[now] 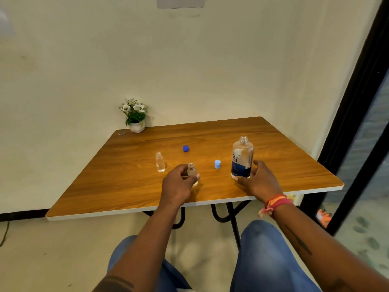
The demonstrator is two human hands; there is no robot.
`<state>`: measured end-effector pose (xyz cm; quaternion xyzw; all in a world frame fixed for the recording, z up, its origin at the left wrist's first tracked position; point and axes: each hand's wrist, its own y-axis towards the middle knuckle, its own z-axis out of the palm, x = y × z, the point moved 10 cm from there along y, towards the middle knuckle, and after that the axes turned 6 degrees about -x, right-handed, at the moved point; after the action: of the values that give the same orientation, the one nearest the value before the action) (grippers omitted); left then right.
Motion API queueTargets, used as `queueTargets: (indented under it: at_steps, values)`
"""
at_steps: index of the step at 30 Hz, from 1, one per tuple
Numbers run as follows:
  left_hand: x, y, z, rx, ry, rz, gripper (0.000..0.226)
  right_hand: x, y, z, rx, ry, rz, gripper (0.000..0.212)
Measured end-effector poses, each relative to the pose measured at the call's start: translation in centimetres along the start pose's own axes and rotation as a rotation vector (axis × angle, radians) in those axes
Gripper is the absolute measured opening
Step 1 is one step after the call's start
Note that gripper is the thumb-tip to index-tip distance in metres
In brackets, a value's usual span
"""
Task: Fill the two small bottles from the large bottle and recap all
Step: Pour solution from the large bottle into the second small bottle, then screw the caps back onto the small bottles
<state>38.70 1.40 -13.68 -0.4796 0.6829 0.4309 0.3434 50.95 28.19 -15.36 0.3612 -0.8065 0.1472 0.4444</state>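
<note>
Large bottle, uncapped, rigid, looks light; I read right hand grip wrapped low on label; left hand pinches small bottle, tippy

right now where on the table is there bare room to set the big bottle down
Bare wood: the far right corner of the table behind the large bottle, and the left side between the flower pot and the near edge. The middle is crowded with bottles, caps and hands.
</note>
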Motion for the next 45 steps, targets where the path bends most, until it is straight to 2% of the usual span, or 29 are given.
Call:
queueTargets:
  at_steps: [4, 6, 13, 25, 27, 32, 38, 40, 43, 45]
  values:
    - [0.6, -0.8, -0.9, -0.01, 0.003, -0.014, 0.037, 0.3, -2.8, -0.4, -0.15, 0.104, -0.003, 0.057]
    - [0.6, -1.0, -1.3, -0.02, 0.007, -0.016, 0.036, 0.8, -4.0, 0.0, -0.174, 0.133, -0.016, 0.05]
    - [0.2, -1.3, -2.6, -0.048, 0.006, -0.017, 0.032, 4.9, -6.1, 4.0, -0.008, 0.109, -0.157, 0.032]
    - [3.0, 0.4, -7.1, -0.151, 0.052, -0.022, 0.034, 11.1, -5.0, 12.2, 0.187, 0.04, -0.305, 0.015]
    - [3.6, 1.0, -7.9, -0.17, 0.067, -0.03, 0.033, 12.5, -4.1, 13.7, 0.205, -0.002, -0.347, 0.018]
    - [4.7, 2.4, -8.4, -0.15, 0.094, -0.035, 0.035, 16.2, -2.6, 17.8, 0.242, -0.296, -0.5, 0.049]
    - [5.7, 2.7, -8.0, -0.122, 0.074, -0.026, 0.039, 17.3, -2.2, 20.4, 0.301, -0.588, -0.681, 0.035]
    - [5.9, 2.7, -7.9, -0.104, 0.054, -0.029, 0.038, 17.7, -1.9, 19.5, 0.292, -0.504, -0.687, 0.032]
    - [6.2, 2.6, -7.8, -0.091, 0.012, -0.037, 0.037, 19.5, -2.0, 17.0, 0.291, -0.203, -0.679, 0.03]
    - [6.3, 2.5, -7.7, -0.095, -0.014, -0.039, 0.036, 21.0, -2.8, 15.5, 0.303, -0.1, -0.72, 0.028]
